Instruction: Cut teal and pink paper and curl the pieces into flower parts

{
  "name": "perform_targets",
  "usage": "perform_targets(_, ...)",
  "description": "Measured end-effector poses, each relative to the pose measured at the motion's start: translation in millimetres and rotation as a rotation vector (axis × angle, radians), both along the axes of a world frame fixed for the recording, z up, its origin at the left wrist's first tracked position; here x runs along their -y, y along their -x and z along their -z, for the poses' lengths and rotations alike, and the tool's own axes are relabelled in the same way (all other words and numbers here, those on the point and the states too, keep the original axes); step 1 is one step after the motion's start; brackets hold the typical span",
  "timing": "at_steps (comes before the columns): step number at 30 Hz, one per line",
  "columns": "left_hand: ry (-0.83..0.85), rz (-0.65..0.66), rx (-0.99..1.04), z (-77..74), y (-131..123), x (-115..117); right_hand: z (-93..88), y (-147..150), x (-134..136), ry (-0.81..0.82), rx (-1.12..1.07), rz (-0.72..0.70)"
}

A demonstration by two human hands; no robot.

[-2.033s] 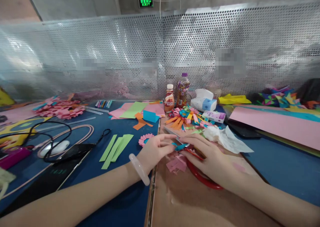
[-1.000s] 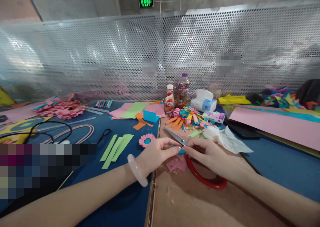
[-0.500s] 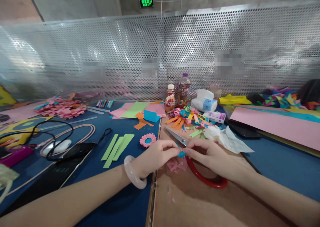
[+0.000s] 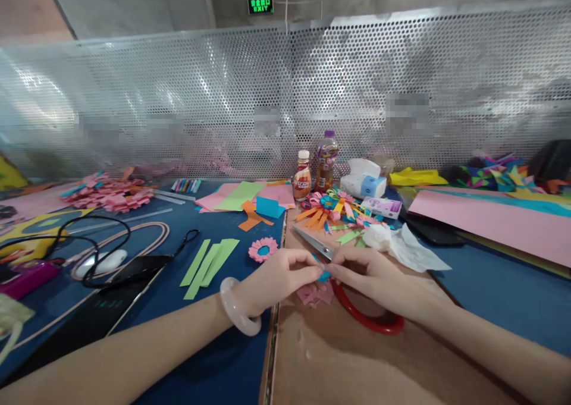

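My left hand (image 4: pixel 281 274) and my right hand (image 4: pixel 372 274) meet over the brown board, fingertips pinching a small piece of blue paper (image 4: pixel 325 274) between them. Most of that piece is hidden by the fingers. Just below it a pink paper piece with cut edges (image 4: pixel 314 295) shows, partly covered by my left hand; whether it is joined to the blue one I cannot tell. Scissors with red handles (image 4: pixel 379 326) lie under my right hand, blades pointing away to the left. Beside my left hand sits a pink paper flower with a blue centre (image 4: pixel 263 250).
Green paper strips (image 4: pixel 209 268) lie on the blue mat at left, near a black phone-like device (image 4: pixel 107 301) and cables. Behind my hands are colourful paper flowers (image 4: pixel 328 206), two bottles (image 4: pixel 302 179), a tissue pack (image 4: pixel 363 182) and a crumpled tissue (image 4: pixel 405 247). Pink sheets (image 4: pixel 491 223) lie right.
Hardly anything differs. Both hands keep their pinch on the blue paper with only slight finger movement, and the whole view has shifted very slightly.
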State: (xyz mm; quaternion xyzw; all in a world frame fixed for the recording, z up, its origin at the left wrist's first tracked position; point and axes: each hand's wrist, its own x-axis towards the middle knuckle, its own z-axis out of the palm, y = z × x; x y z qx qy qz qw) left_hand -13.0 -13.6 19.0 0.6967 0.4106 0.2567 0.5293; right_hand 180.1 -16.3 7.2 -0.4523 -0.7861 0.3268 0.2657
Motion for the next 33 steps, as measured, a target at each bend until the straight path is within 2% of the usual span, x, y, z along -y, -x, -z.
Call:
perform_targets(6, -0.005, -0.012, -0.006, 0.3, -1.0, -1.1, -2.0, 0.3, 3.3, -0.052, -0.009, 0.017)
perform_targets(8, 0.002, -0.031, -0.002, 0.8, -1.1, -1.8, -1.0, 0.4, 4.8, -0.176, -0.055, 0.013)
perform_targets(12, 0.011, -0.05, 0.026, 2.5, -1.0, -2.5, 4.6, 1.1, 6.4, -0.479, -0.029, -0.097)
perform_targets(18, 0.035, -0.03, 0.067, 5.8, -0.8, -4.2, 11.0, 1.3, 4.6, -0.678, 0.089, -0.139)
perform_targets(25, 0.041, -0.009, 0.077, 13.5, 1.8, -6.7, 8.9, 3.8, 3.5, -0.67, 0.069, -0.114)
perform_targets(33, -0.137, -0.04, -0.031, 11.7, 1.0, -4.6, 7.8, 5.8, 1.8, -0.475, -0.029, -0.035)
